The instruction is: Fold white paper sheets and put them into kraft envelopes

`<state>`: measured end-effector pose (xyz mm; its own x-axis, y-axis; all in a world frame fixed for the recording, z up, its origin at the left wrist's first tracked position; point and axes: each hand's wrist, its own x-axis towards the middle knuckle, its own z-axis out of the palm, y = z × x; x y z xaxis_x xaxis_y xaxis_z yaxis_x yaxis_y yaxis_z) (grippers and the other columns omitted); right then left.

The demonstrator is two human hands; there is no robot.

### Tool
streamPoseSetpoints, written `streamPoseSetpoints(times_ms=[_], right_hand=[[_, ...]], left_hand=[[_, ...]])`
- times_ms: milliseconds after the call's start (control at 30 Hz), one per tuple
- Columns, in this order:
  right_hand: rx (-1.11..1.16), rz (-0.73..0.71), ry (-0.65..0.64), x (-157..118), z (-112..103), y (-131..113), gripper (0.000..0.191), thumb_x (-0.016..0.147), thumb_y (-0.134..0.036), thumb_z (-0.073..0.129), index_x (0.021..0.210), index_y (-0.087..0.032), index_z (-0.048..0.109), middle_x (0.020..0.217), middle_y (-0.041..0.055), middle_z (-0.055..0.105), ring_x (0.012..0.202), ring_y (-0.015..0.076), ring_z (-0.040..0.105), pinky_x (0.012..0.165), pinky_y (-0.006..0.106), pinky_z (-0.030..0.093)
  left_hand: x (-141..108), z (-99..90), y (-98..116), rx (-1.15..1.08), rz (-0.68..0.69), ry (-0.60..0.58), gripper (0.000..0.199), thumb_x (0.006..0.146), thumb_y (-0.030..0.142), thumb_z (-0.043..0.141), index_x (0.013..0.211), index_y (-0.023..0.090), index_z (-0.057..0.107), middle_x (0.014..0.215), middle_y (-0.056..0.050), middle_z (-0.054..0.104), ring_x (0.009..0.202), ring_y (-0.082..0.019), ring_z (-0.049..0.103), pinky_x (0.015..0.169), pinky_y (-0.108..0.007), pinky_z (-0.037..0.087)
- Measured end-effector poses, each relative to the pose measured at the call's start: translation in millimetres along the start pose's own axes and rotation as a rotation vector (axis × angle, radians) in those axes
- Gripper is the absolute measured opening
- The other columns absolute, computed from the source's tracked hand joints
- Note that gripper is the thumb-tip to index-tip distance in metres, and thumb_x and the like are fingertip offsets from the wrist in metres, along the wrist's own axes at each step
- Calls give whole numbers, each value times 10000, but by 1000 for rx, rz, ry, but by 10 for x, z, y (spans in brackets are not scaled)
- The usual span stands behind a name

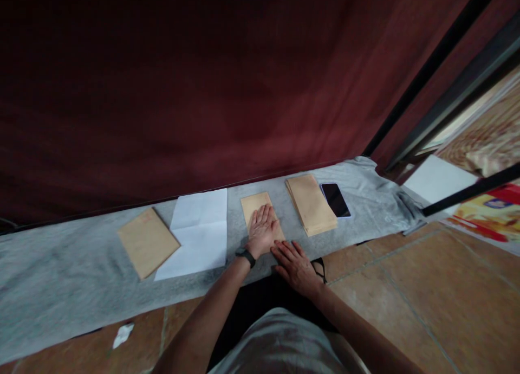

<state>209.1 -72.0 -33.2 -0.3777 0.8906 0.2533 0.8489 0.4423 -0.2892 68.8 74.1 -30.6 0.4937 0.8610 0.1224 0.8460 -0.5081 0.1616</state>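
Note:
Flat on a brown paper envelope lies my left hand, its palm down and fingers stretched out, covering the envelope's middle. A dark watch is on that wrist. My right hand rests with spread fingers at the envelope's near right corner, its fingertips at the edge. Neither hand grips anything. To the right sits a stack of brown envelopes, slightly fanned. On the left, another pile of brown envelopes with a faint red mark overlaps creased white paper sheets.
A grey cloth covers the long narrow surface, with a dark red curtain behind it. A phone lies beside the right stack. Black poles stand at the right. A crumpled white tissue is on the tiled floor.

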Motion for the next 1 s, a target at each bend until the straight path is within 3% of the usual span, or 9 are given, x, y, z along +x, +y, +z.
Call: streamPoseSetpoints(times_ms=[133, 233, 333, 467, 633, 833, 1000], right_hand=[[48, 36, 0, 13, 1, -12, 488, 1052, -364, 437, 1525, -248, 420, 1568, 64, 456, 1443, 240, 411, 1227, 504, 270], [89, 52, -13, 22, -7, -10, 481, 1058, -317, 405, 1532, -239, 407, 1563, 69, 462, 1442, 227, 418, 1226, 502, 277], [115, 51, -23, 24, -12, 1, 485, 1050, -292, 411, 1532, -235, 408, 1549, 73, 481, 1437, 221, 429, 1225, 500, 286], [125, 44, -15, 19, -9, 11, 484, 1040, -257, 403, 1522, -222, 426, 1536, 83, 497, 1438, 224, 428, 1219, 507, 296], [111, 50, -33, 21, -21, -6, 508, 1039, -251, 404, 1546, -224, 387, 1558, 81, 467, 1444, 226, 420, 1222, 505, 288], [73, 71, -9, -10, -36, -15, 503, 1048, -264, 412, 1548, -212, 388, 1557, 76, 465, 1438, 227, 431, 1231, 484, 282], [42, 125, 20, -71, -72, 16, 520, 1048, -256, 399, 1566, -228, 358, 1561, 65, 456, 1433, 241, 440, 1232, 489, 286]], left_hand=[[313, -15, -120, -31, -44, -35, 585, 1043, 358, 231, 1547, 93, 363, 1628, -126, 335, 1539, -241, 226, 1263, -469, 155], [335, -35, -191, -72, 17, -43, 566, 1039, 330, 242, 1543, 110, 376, 1621, -123, 352, 1531, -248, 250, 1255, -493, 170], [83, -55, -204, -103, 145, -44, 548, 1042, 323, 256, 1549, 150, 367, 1616, -101, 369, 1526, -226, 265, 1255, -494, 178], [-539, -111, -118, -100, 274, -36, 547, 1053, 344, 279, 1568, 162, 318, 1625, -102, 353, 1523, -190, 269, 1255, -449, 200], [-1162, -234, -33, -64, 298, -31, 617, 1039, 463, 362, 1563, 138, 326, 1621, -130, 354, 1513, -221, 299, 1241, -430, 255], [-1431, -323, -147, -27, 271, -74, 629, 1028, 463, 402, 1559, 132, 333, 1631, -134, 331, 1515, -239, 295, 1234, -433, 277], [-1566, -341, -236, -38, 235, -42, 619, 1023, 447, 417, 1560, 149, 338, 1615, -131, 364, 1503, -239, 324, 1231, -436, 290]])
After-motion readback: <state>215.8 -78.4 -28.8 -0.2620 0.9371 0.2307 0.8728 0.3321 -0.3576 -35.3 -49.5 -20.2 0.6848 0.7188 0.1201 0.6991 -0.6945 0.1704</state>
